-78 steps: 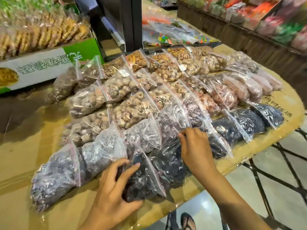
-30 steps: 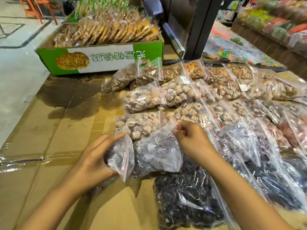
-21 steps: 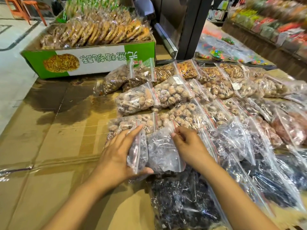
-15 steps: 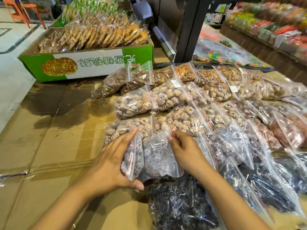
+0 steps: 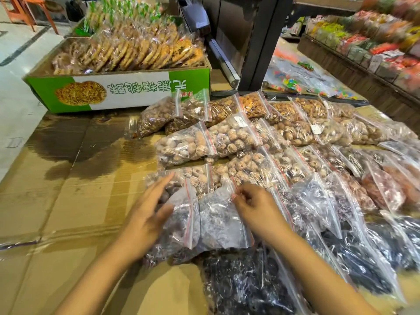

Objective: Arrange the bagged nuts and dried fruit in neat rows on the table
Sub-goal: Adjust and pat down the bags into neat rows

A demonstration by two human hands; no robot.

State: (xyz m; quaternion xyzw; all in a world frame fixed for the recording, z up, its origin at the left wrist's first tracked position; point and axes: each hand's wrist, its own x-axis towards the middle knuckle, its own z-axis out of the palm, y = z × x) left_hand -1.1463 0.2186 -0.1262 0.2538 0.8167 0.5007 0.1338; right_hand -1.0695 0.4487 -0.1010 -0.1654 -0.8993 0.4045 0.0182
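Several clear zip bags of nuts and dried fruit lie in overlapping rows on the cardboard-covered table (image 5: 68,201). At the near left end of a row sits a bag of dark dried fruit (image 5: 181,223), and my left hand (image 5: 147,219) rests flat against its left side with the fingers spread. Beside it lies a second dark bag (image 5: 220,221); my right hand (image 5: 254,205) pinches its top corner by the red zip strip. Pale brown bagged nuts (image 5: 184,146) fill the rows behind. A bag of black fruit (image 5: 245,285) lies nearest me.
A green and white carton (image 5: 127,89) of wrapped biscuits stands at the back left. A dark post (image 5: 256,42) rises behind the bags. Candy bags (image 5: 302,76) and a shelf of packets (image 5: 375,42) are at the right. Tiled floor lies at the far left.
My left hand has loosened from gripping the left dark bag to lying flat against it. The bag now lies lower beside its neighbour. My right hand stays at the second bag's corner.
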